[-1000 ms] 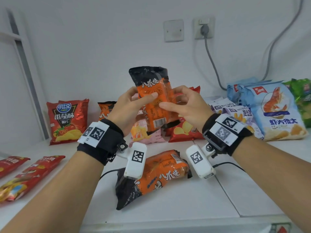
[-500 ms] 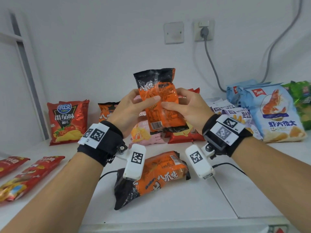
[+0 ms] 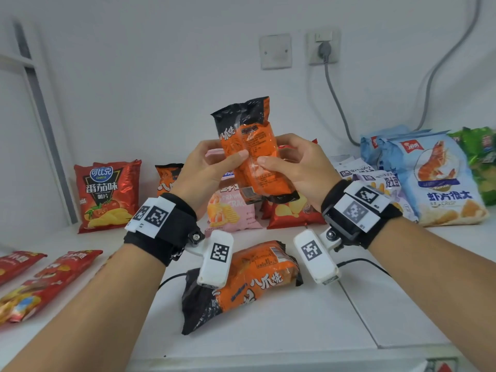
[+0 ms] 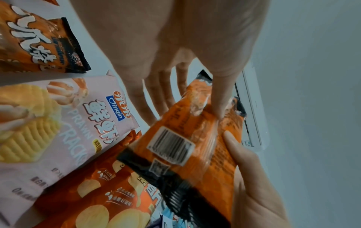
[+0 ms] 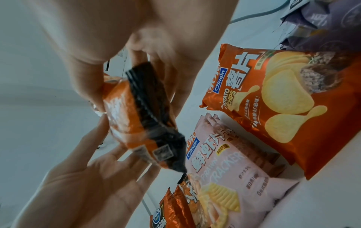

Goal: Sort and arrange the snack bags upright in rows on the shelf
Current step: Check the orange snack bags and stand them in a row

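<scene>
We are holding an orange-and-black snack bag [image 3: 255, 151] upright in the air with both hands, its back panel with the barcode facing us. Our left hand [image 3: 206, 170] is gripping its left edge, thumb on the near face and fingers curled behind; our right hand [image 3: 292, 165] is gripping the right edge the same way, so the two thumb tips are nearly meeting on the bag.

Below this held bag, a second orange-and-black bag [image 3: 241, 280] is lying flat on the white shelf [image 3: 268, 331]. Behind the held bag, a pink prawn cracker bag [image 3: 230, 210] and a red-orange potato chip bag [image 3: 290, 213] are leaning toward the wall. Left of the held bag, a red tomato chip bag [image 3: 106, 194] is standing upright. Right of it, a pale blue shrimp chip bag [image 3: 440, 181] is leaning among other packets.
</scene>
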The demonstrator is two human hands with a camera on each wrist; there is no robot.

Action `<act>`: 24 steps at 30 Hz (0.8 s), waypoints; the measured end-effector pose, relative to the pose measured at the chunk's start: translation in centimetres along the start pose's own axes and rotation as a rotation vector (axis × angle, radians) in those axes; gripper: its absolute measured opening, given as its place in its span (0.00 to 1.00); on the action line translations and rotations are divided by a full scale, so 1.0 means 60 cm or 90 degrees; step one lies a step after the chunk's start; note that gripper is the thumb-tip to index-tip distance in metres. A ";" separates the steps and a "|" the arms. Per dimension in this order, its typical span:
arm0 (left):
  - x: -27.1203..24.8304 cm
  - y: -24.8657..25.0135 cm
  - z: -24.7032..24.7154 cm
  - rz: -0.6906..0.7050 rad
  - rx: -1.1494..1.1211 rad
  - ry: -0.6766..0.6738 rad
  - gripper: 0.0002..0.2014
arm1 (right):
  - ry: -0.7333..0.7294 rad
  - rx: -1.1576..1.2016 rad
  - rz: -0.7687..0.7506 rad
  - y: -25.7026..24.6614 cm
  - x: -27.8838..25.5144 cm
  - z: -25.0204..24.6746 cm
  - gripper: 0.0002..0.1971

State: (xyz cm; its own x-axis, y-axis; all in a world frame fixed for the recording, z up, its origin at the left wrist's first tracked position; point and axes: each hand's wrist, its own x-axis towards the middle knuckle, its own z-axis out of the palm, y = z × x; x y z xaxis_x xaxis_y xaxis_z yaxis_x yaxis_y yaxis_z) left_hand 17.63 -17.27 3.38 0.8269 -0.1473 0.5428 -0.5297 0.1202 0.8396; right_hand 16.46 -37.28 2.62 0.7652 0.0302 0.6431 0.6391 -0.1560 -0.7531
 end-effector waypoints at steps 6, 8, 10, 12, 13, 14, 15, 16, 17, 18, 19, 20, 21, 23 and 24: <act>-0.005 0.000 0.002 -0.019 0.056 -0.028 0.39 | 0.019 -0.097 -0.029 0.006 -0.002 0.000 0.24; -0.003 0.001 -0.001 -0.016 0.058 -0.016 0.34 | -0.026 -0.077 -0.034 0.005 -0.002 -0.001 0.20; 0.000 0.003 -0.007 -0.012 0.035 -0.004 0.28 | -0.069 0.044 -0.003 0.002 -0.002 -0.001 0.15; 0.002 0.004 -0.011 -0.007 0.003 -0.005 0.22 | -0.080 0.151 0.021 0.001 0.001 -0.004 0.11; 0.002 0.004 -0.011 -0.003 -0.007 -0.011 0.20 | -0.069 0.161 0.023 0.001 0.004 -0.004 0.11; 0.002 0.002 -0.009 0.000 -0.010 -0.019 0.18 | -0.055 0.149 0.022 0.003 0.005 -0.005 0.12; 0.002 0.001 -0.008 0.001 -0.016 -0.026 0.18 | -0.047 0.130 0.019 0.005 0.006 -0.003 0.12; 0.001 0.001 -0.006 0.001 -0.027 -0.031 0.17 | -0.049 0.118 0.025 0.008 0.007 -0.003 0.11; 0.000 0.001 -0.005 -0.002 -0.044 -0.036 0.15 | -0.059 0.121 0.039 0.009 0.007 -0.001 0.10; 0.000 0.001 -0.005 -0.003 -0.052 -0.041 0.13 | -0.073 0.131 0.056 0.010 0.007 -0.001 0.11; -0.001 0.002 -0.004 -0.001 -0.053 -0.048 0.09 | -0.085 0.144 0.069 0.010 0.007 0.000 0.13; -0.001 0.003 -0.005 0.003 -0.042 -0.054 0.05 | -0.090 0.155 0.076 0.011 0.006 0.001 0.15; -0.002 0.004 -0.004 0.007 -0.034 -0.059 0.01 | -0.089 0.162 0.079 0.010 0.005 0.001 0.15; -0.003 0.005 -0.003 0.008 -0.019 -0.059 0.07 | -0.063 0.147 0.076 0.009 0.003 0.002 0.17; -0.003 0.007 -0.003 0.003 -0.010 -0.062 0.11 | -0.044 0.128 0.074 0.009 0.004 0.001 0.19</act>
State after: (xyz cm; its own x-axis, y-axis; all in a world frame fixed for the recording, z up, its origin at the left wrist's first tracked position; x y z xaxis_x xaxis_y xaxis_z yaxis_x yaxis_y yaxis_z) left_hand 17.31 -17.04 3.64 0.8019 -0.2411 0.5466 -0.5298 0.1357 0.8372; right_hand 16.98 -37.28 2.34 0.8333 0.0922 0.5451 0.5442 0.0371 -0.8382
